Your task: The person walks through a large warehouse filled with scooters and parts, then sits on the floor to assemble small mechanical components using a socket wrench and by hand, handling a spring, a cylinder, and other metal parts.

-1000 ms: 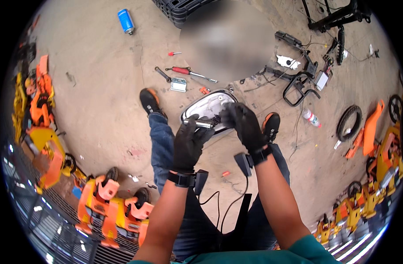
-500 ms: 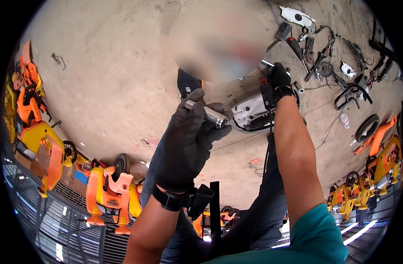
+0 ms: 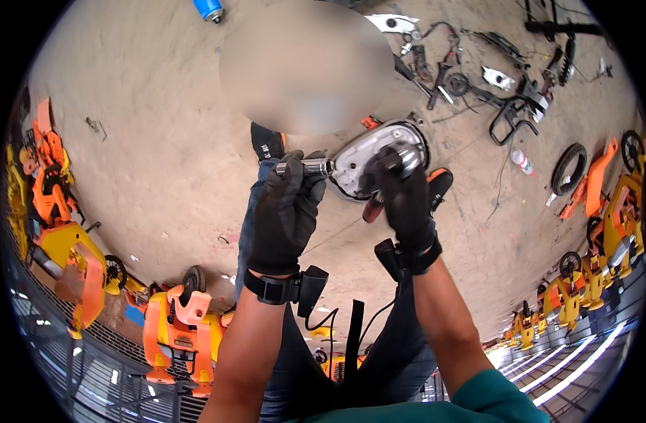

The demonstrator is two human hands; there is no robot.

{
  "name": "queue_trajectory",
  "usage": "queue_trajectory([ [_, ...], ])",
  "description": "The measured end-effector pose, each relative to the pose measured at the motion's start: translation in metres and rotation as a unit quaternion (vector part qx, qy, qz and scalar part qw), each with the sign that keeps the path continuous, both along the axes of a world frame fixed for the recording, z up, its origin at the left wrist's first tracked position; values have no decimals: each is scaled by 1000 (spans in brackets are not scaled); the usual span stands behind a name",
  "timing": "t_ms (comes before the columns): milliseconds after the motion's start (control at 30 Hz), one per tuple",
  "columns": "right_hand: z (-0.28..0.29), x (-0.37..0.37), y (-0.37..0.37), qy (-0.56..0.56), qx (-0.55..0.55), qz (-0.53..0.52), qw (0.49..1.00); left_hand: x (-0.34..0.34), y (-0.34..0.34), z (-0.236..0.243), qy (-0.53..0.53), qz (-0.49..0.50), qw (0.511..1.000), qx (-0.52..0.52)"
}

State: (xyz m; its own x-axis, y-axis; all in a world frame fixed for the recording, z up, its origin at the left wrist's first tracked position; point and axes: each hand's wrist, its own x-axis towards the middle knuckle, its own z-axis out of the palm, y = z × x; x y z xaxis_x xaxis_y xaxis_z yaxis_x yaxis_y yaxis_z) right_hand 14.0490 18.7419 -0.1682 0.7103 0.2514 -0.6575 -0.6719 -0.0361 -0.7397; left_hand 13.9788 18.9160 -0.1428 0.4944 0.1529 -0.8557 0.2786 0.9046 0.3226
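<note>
My gloved left hand (image 3: 286, 211) grips a shiny cylindrical socket (image 3: 310, 167), its open end pointing right. Just right of it, my gloved right hand (image 3: 400, 204) grips a ratchet, its chrome head (image 3: 409, 159) uppermost and its dark red handle (image 3: 372, 209) hanging below the fingers. Behind the right hand, an oval housing (image 3: 352, 151) with a pale interior and black rim lies on the floor between my shoes, partly hidden by that hand.
Dark frame parts (image 3: 509, 116), cables and tools lie at the upper right, near a bottle (image 3: 521, 161) and tire (image 3: 568, 168). A blue can (image 3: 208, 10) lies at the top. Orange and yellow vehicles (image 3: 182, 331) line both sides. A blurred oval hides the upper middle.
My right hand reached right to the floor half a second ago; it is now back beside my left hand, holding the ratchet. The left hand still holds the socket.
</note>
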Motion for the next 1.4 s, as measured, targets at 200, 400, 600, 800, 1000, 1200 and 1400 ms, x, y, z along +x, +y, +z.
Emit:
queue_trajectory([
  [200,94,-16,-32,16,-25,35,999,20,-60,63,-23,-30,999,5],
  [400,121,-24,-70,45,72,-60,995,25,-92,93,-61,-90,994,-3],
  [600,126,-29,-87,-51,-15,-3,999,29,-113,101,-58,-133,988,58],
  [800,134,-31,-95,-34,2,-2,999,36,-108,117,-35,-259,951,167],
  [1000,139,-43,-89,-12,7,-40,999,26,-114,122,-44,-291,922,252],
  [1200,147,-47,-82,-15,-17,-61,998,25,-115,123,-67,-291,919,257],
  [1400,163,-38,-99,99,70,-61,991,31,-90,135,-56,-383,914,122],
])
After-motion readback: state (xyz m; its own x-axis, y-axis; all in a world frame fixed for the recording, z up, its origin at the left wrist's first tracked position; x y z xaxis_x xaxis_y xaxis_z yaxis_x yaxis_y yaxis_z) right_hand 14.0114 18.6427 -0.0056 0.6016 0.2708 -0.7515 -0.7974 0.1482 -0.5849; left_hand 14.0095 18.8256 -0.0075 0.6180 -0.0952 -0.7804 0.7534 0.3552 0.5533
